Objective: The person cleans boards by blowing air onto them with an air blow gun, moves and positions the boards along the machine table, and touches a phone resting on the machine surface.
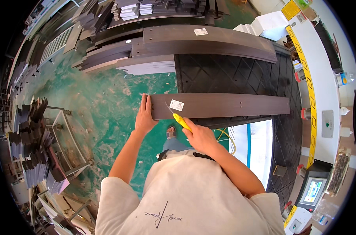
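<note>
A long dark brown board (209, 105) lies crosswise in front of me, its left part jutting past the edge of a black work surface. It has small holes near its left end and farther right, and a white label (176, 105) on its face. My left hand (146, 117) rests against the board's left end, fingers stretched along that end. In my right hand (199, 135) is a yellow-handled knife (181, 120) with a thin, slim blade. The blade points up and left over the board, its tip just left of the label; whether it touches the surface I cannot tell.
Other brown boards (213, 41) lie stacked beyond the black ribbed surface (225, 74). A white machine with a yellow-striped edge (303, 78) and a lit screen (313, 190) stands right. Boards on racks (35, 141) and a metal cart frame (66, 137) stand left on the green floor (95, 113).
</note>
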The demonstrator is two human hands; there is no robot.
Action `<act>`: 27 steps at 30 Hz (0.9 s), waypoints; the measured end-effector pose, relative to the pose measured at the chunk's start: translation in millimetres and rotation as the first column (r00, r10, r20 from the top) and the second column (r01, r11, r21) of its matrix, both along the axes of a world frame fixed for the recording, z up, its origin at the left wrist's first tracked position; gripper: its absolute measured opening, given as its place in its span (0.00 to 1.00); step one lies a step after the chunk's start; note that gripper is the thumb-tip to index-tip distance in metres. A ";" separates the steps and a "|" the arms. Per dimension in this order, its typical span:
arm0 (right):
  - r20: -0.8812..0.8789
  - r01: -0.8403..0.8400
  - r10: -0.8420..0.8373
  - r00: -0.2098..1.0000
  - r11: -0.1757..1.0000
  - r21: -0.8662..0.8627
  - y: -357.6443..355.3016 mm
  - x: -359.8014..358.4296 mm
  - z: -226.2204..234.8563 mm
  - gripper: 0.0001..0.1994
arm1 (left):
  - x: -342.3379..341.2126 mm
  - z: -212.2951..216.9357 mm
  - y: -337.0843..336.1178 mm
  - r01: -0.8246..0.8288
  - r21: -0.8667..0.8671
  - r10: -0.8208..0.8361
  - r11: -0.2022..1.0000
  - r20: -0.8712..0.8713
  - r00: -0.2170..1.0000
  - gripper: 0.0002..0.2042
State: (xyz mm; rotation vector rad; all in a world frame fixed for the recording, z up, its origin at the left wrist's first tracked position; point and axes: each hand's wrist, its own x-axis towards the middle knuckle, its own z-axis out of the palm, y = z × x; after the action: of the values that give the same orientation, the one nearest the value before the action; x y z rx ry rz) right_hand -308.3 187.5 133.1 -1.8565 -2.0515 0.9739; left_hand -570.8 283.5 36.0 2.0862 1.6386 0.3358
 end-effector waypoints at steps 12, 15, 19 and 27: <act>-0.215 -0.165 0.118 0.970 0.962 -0.217 -6.5 14.9 56.9 0.26 | -4.3 -3.0 -2.3 0.023 0.099 -0.029 0.995 0.066 0.997 0.52; -0.212 -0.112 0.071 0.975 0.975 -0.191 -17.5 19.0 61.9 0.26 | -10.3 1.9 1.1 0.183 0.200 -0.154 0.962 -0.152 0.976 0.45; -0.199 -0.207 0.159 0.967 0.945 -0.254 -32.0 34.1 72.1 0.29 | -26.3 39.4 19.1 0.338 0.088 -0.331 0.937 -0.079 0.940 0.34; -0.094 -0.197 0.183 0.979 0.965 -0.175 -42.2 31.4 59.2 0.29 | -32.3 71.7 96.2 0.190 -0.242 -0.145 0.952 0.190 0.971 0.21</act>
State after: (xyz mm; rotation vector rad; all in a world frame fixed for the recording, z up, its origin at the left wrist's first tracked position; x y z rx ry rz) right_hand -276.9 145.3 192.4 -1.6956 -2.1896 1.3029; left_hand -603.1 379.7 107.7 1.9256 1.3184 0.2232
